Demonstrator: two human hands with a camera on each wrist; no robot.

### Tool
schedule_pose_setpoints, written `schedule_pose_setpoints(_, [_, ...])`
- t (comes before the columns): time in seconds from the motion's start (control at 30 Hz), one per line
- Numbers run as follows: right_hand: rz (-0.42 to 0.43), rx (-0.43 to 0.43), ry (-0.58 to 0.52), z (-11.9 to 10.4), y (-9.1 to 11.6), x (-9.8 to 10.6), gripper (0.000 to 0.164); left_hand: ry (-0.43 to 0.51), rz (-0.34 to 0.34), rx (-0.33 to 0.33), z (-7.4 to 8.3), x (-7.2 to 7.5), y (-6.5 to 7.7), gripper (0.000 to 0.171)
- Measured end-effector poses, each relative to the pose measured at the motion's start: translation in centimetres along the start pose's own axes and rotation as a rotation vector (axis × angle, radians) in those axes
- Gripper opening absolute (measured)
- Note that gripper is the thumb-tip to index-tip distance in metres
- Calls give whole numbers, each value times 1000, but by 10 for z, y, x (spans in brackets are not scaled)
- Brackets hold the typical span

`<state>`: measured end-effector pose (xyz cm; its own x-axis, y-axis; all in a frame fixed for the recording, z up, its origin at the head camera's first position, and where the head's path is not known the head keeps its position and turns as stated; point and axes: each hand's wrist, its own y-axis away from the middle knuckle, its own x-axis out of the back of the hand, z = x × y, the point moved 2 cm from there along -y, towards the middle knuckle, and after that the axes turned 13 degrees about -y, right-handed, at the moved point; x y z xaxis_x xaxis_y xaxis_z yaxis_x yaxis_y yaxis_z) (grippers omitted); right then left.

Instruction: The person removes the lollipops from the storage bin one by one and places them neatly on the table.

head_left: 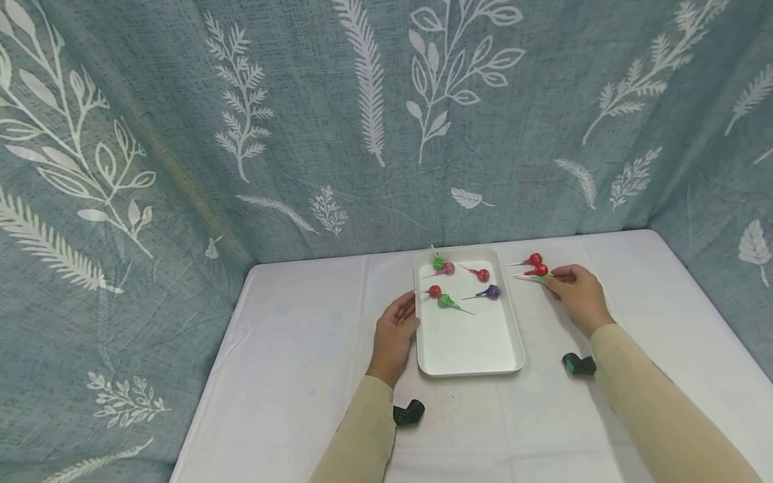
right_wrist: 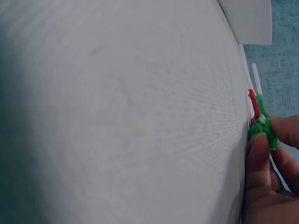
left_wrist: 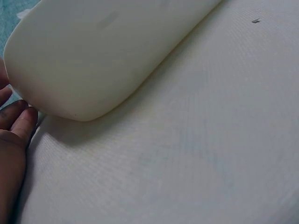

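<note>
"When the near side is taken first, what is seen?"

"Two beige sleeves (head_left: 361,429), each with a black device (head_left: 410,412) at its inner side, are stretched over a white-covered surface (head_left: 302,376)."

"How is the left hand (head_left: 392,335) placed?"

"Its loosely bent fingers are laid against the left wall of a white rectangular tray (head_left: 471,345)."

"And what is held by the right hand (head_left: 576,295)?"

"A green-wrapped lollipop (right_wrist: 258,128) is pinched between thumb and fingers, to the right of the tray, just beside two red lollipops (head_left: 540,270). Whether it is lifted off the surface cannot be told."

"What is contained in the tray?"

"Six lollipops are scattered over its far half. Nearer, a green lollipop (head_left: 445,301), a purple lollipop (head_left: 492,292) and a red-headed lollipop (head_left: 435,292) are seen; farther, a crimson lollipop (head_left: 483,275), a pink lollipop (head_left: 449,268) and, by the far left corner, a bright green lollipop (head_left: 438,263)."

"And beyond?"

"A blue-green curtain (head_left: 302,134), printed with white leafy sprigs, is hung there."
</note>
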<state>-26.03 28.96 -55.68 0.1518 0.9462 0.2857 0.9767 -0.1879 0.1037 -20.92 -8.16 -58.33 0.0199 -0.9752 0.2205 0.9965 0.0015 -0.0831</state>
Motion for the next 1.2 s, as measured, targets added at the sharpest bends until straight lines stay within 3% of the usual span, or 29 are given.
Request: schedule_pose_setpoints(1.2, [-13, 1, -81, 2, 2, 3, 51, 23, -5, -11, -6, -1, 0, 50])
